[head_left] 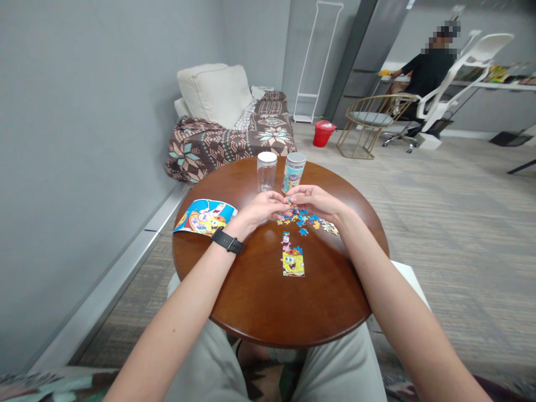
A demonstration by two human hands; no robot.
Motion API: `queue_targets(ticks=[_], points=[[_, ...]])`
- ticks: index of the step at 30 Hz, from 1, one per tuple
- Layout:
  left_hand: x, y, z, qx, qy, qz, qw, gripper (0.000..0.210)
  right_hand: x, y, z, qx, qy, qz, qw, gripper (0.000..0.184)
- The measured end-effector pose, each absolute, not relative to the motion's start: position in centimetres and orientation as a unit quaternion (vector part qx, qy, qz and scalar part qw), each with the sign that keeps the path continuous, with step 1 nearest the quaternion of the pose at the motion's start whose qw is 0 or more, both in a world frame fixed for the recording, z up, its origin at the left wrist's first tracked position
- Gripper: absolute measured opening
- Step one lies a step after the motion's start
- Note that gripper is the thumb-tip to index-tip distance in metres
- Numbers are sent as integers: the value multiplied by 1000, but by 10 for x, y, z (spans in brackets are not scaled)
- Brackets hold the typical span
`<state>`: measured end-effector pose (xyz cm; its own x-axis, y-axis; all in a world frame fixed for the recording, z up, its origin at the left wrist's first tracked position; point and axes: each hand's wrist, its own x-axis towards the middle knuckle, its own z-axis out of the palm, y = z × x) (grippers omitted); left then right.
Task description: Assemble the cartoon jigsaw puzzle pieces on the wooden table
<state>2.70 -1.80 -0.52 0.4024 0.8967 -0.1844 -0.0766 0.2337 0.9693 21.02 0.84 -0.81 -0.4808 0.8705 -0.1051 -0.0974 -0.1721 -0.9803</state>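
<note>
Above the far half of the round table, my left hand (264, 207) and my right hand (315, 200) meet fingertip to fingertip. Both are closed, pinching a small jigsaw puzzle piece (289, 202) between them; the fingers partly cover it. Loose puzzle pieces (304, 219), mostly blue and yellow, are heaped just beneath and behind my hands. Nearer to me lies a joined section of puzzle (293, 262) with a yellow cartoon face, and a narrow strip with a pink figure runs up from its left side. A black watch is on my left wrist.
A curled picture sheet (205, 216) lies left on the brown table (268, 312). Behind my hands stand a clear jar (267, 174) with a white lid and a printed jar (293, 170). Beyond are a covered sofa (234, 139), a red bin (324, 134) and a seated person (433, 70).
</note>
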Motion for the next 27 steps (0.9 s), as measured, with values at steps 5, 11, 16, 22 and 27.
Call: queue_targets(ticks=[5, 11, 16, 22, 27], points=[[28, -18, -6, 504, 411, 366, 666, 20, 209, 8, -8, -354, -534, 683, 350, 26], [28, -15, -8, 505, 415, 375, 657, 17, 210, 8, -7, -339, -537, 692, 344, 27], [29, -17, -5, 501, 405, 384, 662, 25, 210, 6, -5, -333, -532, 700, 342, 29], [29, -16, -6, 508, 413, 374, 657, 27, 208, 7, -8, -320, -532, 705, 342, 31], [28, -14, -7, 494, 419, 363, 670, 21, 209, 11, -12, -317, -532, 705, 345, 31]])
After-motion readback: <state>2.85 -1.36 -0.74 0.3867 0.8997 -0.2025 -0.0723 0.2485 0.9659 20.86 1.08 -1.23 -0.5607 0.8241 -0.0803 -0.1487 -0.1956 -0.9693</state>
